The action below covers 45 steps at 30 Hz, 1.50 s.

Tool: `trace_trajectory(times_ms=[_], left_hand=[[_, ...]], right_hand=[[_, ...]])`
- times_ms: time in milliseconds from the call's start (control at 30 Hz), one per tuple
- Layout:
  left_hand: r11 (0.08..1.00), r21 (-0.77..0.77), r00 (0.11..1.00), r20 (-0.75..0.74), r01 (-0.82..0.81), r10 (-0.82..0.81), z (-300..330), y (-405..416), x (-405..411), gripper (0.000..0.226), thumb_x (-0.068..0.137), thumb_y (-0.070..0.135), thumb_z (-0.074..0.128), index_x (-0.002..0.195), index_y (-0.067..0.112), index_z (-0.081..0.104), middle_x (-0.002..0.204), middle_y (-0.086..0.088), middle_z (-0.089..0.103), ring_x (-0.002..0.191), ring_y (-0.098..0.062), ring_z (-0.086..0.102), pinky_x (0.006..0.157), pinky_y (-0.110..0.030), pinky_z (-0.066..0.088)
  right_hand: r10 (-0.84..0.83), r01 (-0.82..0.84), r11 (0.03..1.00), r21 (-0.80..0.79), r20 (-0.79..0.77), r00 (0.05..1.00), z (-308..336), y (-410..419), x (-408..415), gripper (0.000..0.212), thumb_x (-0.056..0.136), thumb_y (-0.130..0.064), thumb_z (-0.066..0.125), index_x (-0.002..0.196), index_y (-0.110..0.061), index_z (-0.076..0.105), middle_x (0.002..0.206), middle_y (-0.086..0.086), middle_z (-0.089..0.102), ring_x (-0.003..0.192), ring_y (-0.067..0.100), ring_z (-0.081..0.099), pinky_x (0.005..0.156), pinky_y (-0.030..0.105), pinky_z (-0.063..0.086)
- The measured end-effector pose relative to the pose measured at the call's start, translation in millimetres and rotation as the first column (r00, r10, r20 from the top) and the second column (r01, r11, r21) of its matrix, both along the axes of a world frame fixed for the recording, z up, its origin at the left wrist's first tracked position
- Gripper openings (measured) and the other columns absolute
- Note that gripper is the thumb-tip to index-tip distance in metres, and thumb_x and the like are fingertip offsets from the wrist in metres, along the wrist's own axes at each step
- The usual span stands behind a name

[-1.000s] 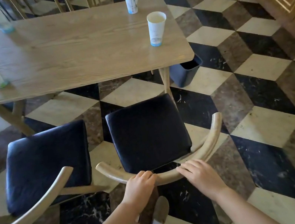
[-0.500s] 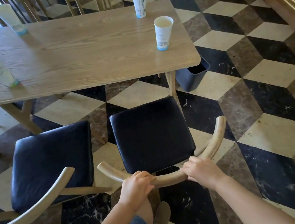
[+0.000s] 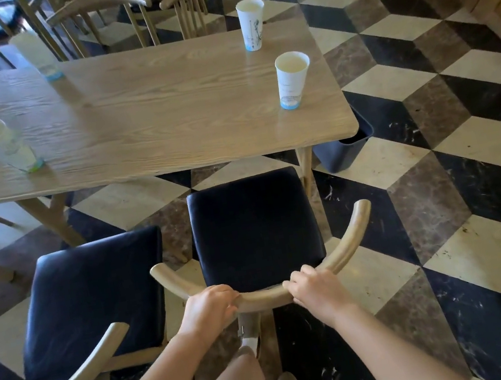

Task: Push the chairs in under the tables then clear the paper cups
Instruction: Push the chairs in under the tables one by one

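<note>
Much of the scene is cut off or smeared: the two paper cups on the left, the near-left cup (image 3: 5, 147) and the far-left cup (image 3: 36, 56), are blurred, and their print cannot be read. The left chair (image 3: 92, 302) runs out of frame at the left and bottom edges. A dark bin (image 3: 343, 149) sits half hidden under the table's near right corner. The chair's legs are hidden beneath its black seat cushion.

The left hand (image 3: 211, 309) and right hand (image 3: 319, 289) both curl their fingers closed around the curved wooden backrest of the right chair (image 3: 254, 232), near its middle, a short stretch of rail bare between them. That chair stands out from the wooden table (image 3: 143, 114), its seat's far edge just at the table's near edge, beside the table's right leg.

Two sharper cups stand upright toward the table's right side: the near-right cup (image 3: 292, 80) and the far-right cup (image 3: 252, 23). More wooden chairs (image 3: 205, 8) line the far side. The floor (image 3: 436, 158) is checkered marble.
</note>
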State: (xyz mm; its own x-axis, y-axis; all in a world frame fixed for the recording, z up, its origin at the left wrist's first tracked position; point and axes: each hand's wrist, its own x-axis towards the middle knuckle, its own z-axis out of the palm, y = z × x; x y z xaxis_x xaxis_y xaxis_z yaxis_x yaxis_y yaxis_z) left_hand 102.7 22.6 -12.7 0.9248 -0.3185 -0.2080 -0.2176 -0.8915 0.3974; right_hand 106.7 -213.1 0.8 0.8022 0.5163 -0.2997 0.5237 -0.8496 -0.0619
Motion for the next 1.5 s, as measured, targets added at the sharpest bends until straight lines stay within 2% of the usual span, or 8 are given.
trace_trajectory(times_ms=[267,600,833,1100,1267,1367,1433,1500], left_hand=[[0.999,0.029,1.000,-0.006,0.017,-0.017,2,31,84,0.020,0.082,0.016,0.067,0.102,0.020,0.070,0.105,0.006,0.070,0.100,-0.014,0.063,0.084,-0.024,0.046],[0.986,0.023,0.986,-0.031,0.165,-0.164,4,39,184,0.027,0.087,0.021,0.062,0.114,0.020,0.065,0.113,0.003,0.066,0.105,-0.015,0.059,0.090,-0.032,0.048],[0.945,0.024,0.944,0.055,0.325,-0.326,3,51,195,0.036,0.053,0.026,0.090,0.085,0.025,0.074,0.077,0.008,0.070,0.067,-0.009,0.067,0.045,-0.019,0.054],[0.958,-0.014,0.958,0.009,0.286,-0.286,-2,51,187,0.029,0.080,0.018,0.071,0.108,0.013,0.067,0.101,-0.004,0.068,0.093,-0.022,0.063,0.068,-0.034,0.056],[0.972,0.079,0.975,-0.039,0.219,-0.217,-5,44,172,0.031,0.090,0.022,0.055,0.121,0.017,0.054,0.117,-0.001,0.057,0.107,-0.018,0.052,0.086,-0.032,0.048],[0.951,0.202,0.971,-0.105,0.232,-0.215,-5,41,161,0.055,0.090,0.026,0.055,0.139,0.019,0.032,0.141,-0.003,0.041,0.131,-0.022,0.036,0.106,-0.036,0.033],[0.944,0.250,0.975,-0.113,0.215,-0.192,1,39,150,0.065,0.090,0.030,0.055,0.144,0.019,0.020,0.151,-0.005,0.028,0.139,-0.022,0.021,0.113,-0.040,0.022],[0.968,0.213,0.990,-0.062,0.134,-0.124,10,38,133,0.060,0.090,0.032,0.055,0.141,0.020,0.027,0.147,-0.005,0.035,0.136,-0.022,0.029,0.110,-0.040,0.028]], right_hand=[[-0.040,0.040,0.999,-0.035,0.013,0.999,2,36,71,0.026,0.053,-0.020,0.091,0.064,-0.022,0.067,0.056,-0.007,0.061,0.053,0.010,0.055,0.037,0.020,0.047],[-0.047,0.047,0.999,-0.024,-0.005,0.999,-4,37,164,0.016,0.090,-0.009,0.060,0.106,-0.011,0.062,0.096,0.005,0.064,0.088,0.021,0.056,0.068,0.033,0.052],[0.022,-0.024,0.997,-0.069,-0.032,0.999,-6,34,171,0.027,0.069,-0.019,0.082,0.094,-0.019,0.071,0.081,-0.003,0.070,0.072,0.016,0.063,0.052,0.028,0.057],[-0.104,0.104,0.995,-0.014,-0.001,0.995,-1,40,161,0.034,0.066,-0.014,0.086,0.097,-0.015,0.072,0.082,0.001,0.073,0.076,0.017,0.066,0.055,0.029,0.059],[-0.217,0.220,0.974,0.057,-0.050,0.975,-4,52,149,0.031,0.092,-0.024,0.059,0.122,-0.016,0.056,0.113,0.002,0.062,0.105,0.019,0.052,0.089,0.031,0.048],[-0.269,0.273,0.960,0.058,-0.071,0.961,3,58,137,0.044,0.093,-0.032,0.057,0.132,-0.016,0.045,0.129,0.006,0.052,0.122,0.023,0.042,0.104,0.037,0.037],[-0.287,0.289,0.956,0.051,-0.042,0.957,12,58,122,0.046,0.093,-0.031,0.056,0.135,-0.017,0.041,0.135,0.007,0.047,0.128,0.025,0.037,0.108,0.041,0.031],[-0.298,0.298,0.952,0.066,-0.005,0.954,21,60,106,0.043,0.094,-0.032,0.054,0.133,-0.018,0.044,0.134,0.007,0.049,0.127,0.025,0.038,0.108,0.043,0.030]])
